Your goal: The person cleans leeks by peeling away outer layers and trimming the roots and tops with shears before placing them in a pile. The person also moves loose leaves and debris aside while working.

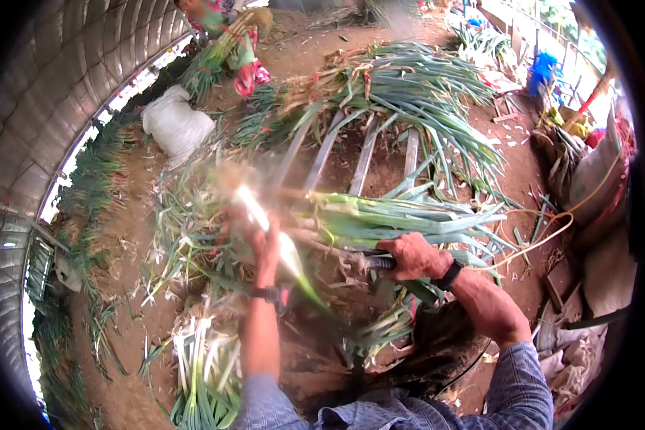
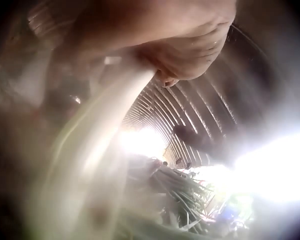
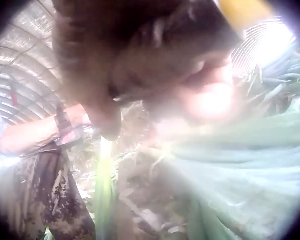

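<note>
One leek in the left hand, fingers curled round its pale shaft; root end blurred beyond the hand, green leaves slanting back toward the body. Right hand, apart from the left, grips a black handle whose front end points leftward at the leek; exact tool unclear.

Risks, by my judgement: a loose left grip could let the smooth shaft twist or slip; a tool tip wandering left could catch the fingers or bruise the shaft. Leek pile just beyond the right hand might snag the tool or the leaves. Yellow hose, right of the right hand, could foul that forearm if pulled.

Pose: left forearm reaches nearly straight forward; right elbow bent outward, forearm angling inward, knuckles uppermost.
</note>
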`<state>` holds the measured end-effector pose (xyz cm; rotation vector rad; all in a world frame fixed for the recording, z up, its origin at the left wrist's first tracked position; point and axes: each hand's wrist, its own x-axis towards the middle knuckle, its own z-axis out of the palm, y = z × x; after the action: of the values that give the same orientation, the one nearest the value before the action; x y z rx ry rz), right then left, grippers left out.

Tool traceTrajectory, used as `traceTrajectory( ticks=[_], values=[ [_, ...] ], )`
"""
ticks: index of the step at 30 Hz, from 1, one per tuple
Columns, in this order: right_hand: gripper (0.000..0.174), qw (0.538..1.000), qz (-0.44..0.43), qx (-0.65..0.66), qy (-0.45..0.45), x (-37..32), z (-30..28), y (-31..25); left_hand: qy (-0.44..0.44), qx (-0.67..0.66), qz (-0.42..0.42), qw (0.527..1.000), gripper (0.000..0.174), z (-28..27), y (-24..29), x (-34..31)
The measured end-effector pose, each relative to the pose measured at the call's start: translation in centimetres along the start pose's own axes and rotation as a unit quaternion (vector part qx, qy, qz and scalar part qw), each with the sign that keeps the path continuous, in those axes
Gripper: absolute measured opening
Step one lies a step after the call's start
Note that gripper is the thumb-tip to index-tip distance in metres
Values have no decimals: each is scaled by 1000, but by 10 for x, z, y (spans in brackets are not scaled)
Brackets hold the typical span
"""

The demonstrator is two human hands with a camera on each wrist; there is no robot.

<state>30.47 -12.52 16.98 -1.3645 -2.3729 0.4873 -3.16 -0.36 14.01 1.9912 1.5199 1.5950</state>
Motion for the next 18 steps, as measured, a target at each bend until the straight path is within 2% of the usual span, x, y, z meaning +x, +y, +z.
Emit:
traceTrajectory(
  ticks=[2, 3, 5, 6, 8, 9, 10, 12, 13, 14, 15, 16, 18],
  values=[
    [43, 999, -24, 14, -18, -1, 8, 5, -62, -14, -8, 998, 47, -3, -12, -1],
    [43, 998, -56, 15, 1, -1, 15, 9, -74, -47, -123, 989, 51, -8, -17, -2],
    [43, 999, -38, -3, 37, -1, 16, 5, -95, -114, -344, 927, 58, -18, -22, -2],
    [43, 998, -29, -11, 52, 0, 16, 3, 17, -155, -314, 937, 55, -8, -30, -8],
    [42, 990, -37, 19, 133, 6, 6, -12, -62, -178, -283, 940, 54, -20, -9, -7],
    [41, 985, -36, 26, 164, 9, 7, -13, -117, -266, -260, 921, 47, -25, 11, -8],
    [41, 980, -33, 33, 195, 10, 7, -13, -147, -337, -285, 885, 44, -22, 15, -11],
    [42, 982, -53, 14, 181, 10, 9, -13, -207, -472, -328, 792, 39, -14, 21, -20],
    [42, 984, -50, 20, 171, 11, 13, -14, -190, -480, -322, 794, 36, 1, 16, -26],
    [43, 986, -48, 25, 161, 12, 14, -16, -188, -465, -344, 794, 37, 4, 34, -32],
    [43, 983, -78, 28, 164, 12, 11, -17, -215, -478, -348, 777, 36, 7, 41, -35],
    [44, 984, -68, 20, 164, 12, 11, -17, -242, -492, -351, 759, 35, 11, 46, -38],
    [44, 986, -49, 5, 161, 10, 12, -15, -259, -482, -343, 763, 32, 19, 50, -43]
  ],
)
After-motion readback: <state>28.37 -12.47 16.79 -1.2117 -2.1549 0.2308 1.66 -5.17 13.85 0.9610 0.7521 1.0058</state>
